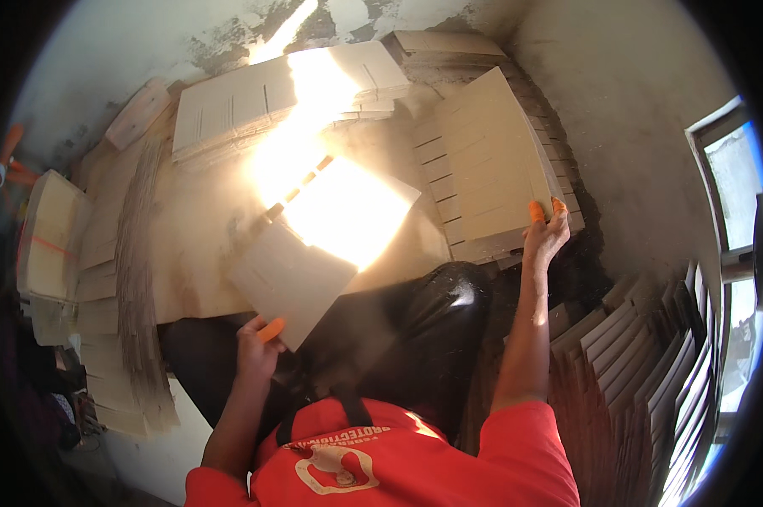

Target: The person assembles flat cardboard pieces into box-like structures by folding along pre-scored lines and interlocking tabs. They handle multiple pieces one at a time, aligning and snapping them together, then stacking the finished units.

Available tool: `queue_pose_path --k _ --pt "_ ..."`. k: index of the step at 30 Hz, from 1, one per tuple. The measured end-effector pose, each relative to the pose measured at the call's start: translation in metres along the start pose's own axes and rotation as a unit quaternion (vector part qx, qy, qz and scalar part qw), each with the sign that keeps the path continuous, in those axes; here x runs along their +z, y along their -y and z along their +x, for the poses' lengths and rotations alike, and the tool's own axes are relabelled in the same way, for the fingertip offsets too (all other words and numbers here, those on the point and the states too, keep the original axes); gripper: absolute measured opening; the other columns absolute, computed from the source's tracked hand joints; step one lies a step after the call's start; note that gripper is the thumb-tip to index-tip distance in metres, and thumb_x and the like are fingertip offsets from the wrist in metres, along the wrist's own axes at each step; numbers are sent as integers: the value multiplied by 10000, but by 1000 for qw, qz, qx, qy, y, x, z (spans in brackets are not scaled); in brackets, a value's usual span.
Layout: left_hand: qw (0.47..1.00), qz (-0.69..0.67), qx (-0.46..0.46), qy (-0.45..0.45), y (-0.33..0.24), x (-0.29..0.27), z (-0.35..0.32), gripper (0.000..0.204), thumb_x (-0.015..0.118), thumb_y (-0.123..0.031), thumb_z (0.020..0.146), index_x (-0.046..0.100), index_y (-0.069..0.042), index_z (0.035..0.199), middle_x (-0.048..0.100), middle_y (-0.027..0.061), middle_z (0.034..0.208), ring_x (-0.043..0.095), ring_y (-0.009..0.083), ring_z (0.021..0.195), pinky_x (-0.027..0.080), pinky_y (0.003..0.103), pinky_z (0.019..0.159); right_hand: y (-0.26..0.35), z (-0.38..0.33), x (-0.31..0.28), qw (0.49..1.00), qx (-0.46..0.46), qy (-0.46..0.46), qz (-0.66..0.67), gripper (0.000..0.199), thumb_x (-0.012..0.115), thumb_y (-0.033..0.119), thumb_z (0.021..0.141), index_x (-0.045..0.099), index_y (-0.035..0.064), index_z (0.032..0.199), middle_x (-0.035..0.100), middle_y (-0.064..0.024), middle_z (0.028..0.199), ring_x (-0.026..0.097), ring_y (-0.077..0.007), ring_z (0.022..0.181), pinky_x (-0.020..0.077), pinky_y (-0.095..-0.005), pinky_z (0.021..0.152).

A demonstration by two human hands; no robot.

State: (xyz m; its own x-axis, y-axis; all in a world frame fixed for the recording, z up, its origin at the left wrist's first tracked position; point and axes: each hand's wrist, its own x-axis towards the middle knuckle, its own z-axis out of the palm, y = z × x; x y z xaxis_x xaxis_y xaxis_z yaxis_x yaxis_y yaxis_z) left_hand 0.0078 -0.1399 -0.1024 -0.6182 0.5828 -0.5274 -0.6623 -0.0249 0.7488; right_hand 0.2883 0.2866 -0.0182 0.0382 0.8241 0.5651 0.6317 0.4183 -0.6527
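Observation:
My left hand, with an orange cover on its thumb, pinches the near corner of a flat cardboard sheet. That sheet lies tilted over my lap and the board's front edge, its far half washed out by sunlight, with dark slots along one edge. To the right, my right hand, also with orange finger covers, is closed on the near right corner of another cardboard sheet. This sheet rests at an angle over a stack of slotted cardboard. Whether my right hand grips one sheet or several, I cannot tell.
A wooden work board spans my front. At its back lies a pile of slotted sheets; a long row of cardboard stands at the left. Many upright sheets lean at the lower right, near a bright window.

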Motion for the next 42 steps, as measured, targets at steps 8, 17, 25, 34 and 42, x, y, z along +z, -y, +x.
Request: queue_pose_path --k 8,17,25,34,42 --pt "990 -112 68 56 1 -6 -22 248 555 -224 950 632 -1 1026 660 79 807 597 134 582 451 244 454 25 -6 -20 920 -60 24 -386 545 717 209 832 527 18 1306 610 -161 1217 604 -348 1041 496 -429 884" --pt "980 -112 157 55 -28 66 45 131 537 -97 933 641 -26 896 662 83 802 571 154 587 452 272 507 189 -63 40 728 180 456 479 429 751 253 827 614 -72 1071 678 -134 792 425 -81 351 300 -197 333" --pt "990 49 130 8 -84 88 103 197 630 -123 900 650 23 1031 674 97 827 640 165 651 512 270 588 227 -20 68 914 92 270 289 126 711 17 799 625 14 707 569 -47 540 422 -69 378 297 -239 336" --pt "748 440 494 -51 -143 161 226 359 691 -153 873 633 -51 1212 640 82 1086 583 221 1009 455 350 892 156 11 95 962 9 144 231 98 657 19 782 589 -13 720 543 -26 573 372 -54 372 263 -230 341" --pt "564 569 598 -31 -138 220 326 431 606 -183 860 557 -80 1275 423 167 1415 303 407 1333 330 473 1054 124 13 109 901 75 184 385 254 721 236 819 639 -1 779 570 -18 573 374 -57 321 294 -182 333"
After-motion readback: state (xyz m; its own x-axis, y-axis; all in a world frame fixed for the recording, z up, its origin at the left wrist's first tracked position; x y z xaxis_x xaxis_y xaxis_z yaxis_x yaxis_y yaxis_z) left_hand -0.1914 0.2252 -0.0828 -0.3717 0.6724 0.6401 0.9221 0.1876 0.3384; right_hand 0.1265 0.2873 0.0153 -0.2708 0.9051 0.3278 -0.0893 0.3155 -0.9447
